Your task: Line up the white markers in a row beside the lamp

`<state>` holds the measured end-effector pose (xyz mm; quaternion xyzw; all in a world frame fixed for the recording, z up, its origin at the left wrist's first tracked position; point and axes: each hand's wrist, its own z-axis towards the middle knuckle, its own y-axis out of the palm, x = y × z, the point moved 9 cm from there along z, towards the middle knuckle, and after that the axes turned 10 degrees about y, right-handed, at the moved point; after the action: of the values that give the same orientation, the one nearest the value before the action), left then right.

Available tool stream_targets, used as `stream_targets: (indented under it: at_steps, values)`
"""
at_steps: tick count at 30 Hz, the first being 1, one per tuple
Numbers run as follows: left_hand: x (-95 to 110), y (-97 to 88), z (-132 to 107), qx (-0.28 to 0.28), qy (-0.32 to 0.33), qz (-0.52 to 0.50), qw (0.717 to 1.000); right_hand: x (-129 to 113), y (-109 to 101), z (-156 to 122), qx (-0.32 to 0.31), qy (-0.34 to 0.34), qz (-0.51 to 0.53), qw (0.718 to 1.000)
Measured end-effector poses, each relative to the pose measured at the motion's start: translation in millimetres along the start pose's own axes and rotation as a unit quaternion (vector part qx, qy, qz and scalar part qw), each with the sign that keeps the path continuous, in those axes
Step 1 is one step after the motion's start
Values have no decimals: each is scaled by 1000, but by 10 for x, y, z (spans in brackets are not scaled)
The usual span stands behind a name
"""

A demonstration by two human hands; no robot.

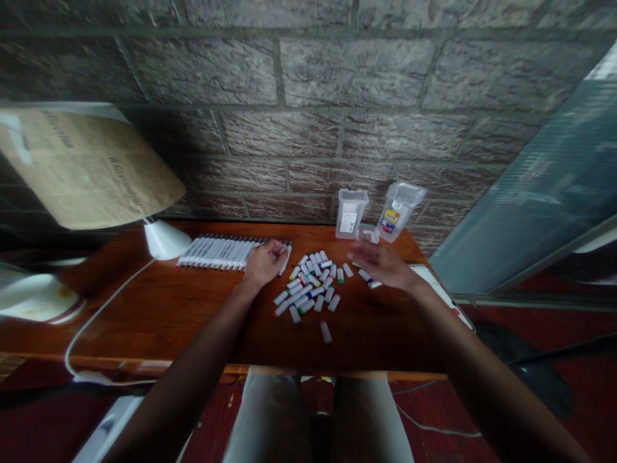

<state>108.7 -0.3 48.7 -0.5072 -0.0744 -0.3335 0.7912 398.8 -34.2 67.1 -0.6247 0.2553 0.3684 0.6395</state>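
My left hand [263, 262] is curled around a white marker [285, 260] at the right end of a neat row of markers [219, 253] lying side by side on the wooden table [159, 308]. My right hand [380, 263] hovers palm down, fingers spread, over a few loose marker caps [367, 276]. Between the hands lies a heap of several short white caps [311, 283] with coloured ends. One cap [326, 332] lies alone nearer to me.
Two clear plastic marker cases [351, 213] [400, 209] stand against the brick wall at the table's back. A white lamp [164, 239] with a cord and a cardboard box [81, 167] are at the left. A tablet-like slab [441, 292] lies at the right edge.
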Motion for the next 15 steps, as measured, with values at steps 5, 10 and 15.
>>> stream_targets:
  at_steps: [5, 10, 15]
  values:
    - [29, -21, 8, 8, 0, 9, 1000, 407, -761, -477, 100, -34, -205, 973]
    - [40, -25, 9, 13, -2, 4, 1000, 709, -850, -678, 95, -42, -253, 962]
    - [-30, -31, 5, 10, -15, 4, 1000, 628, -898, -843, 90, -45, -261, 960]
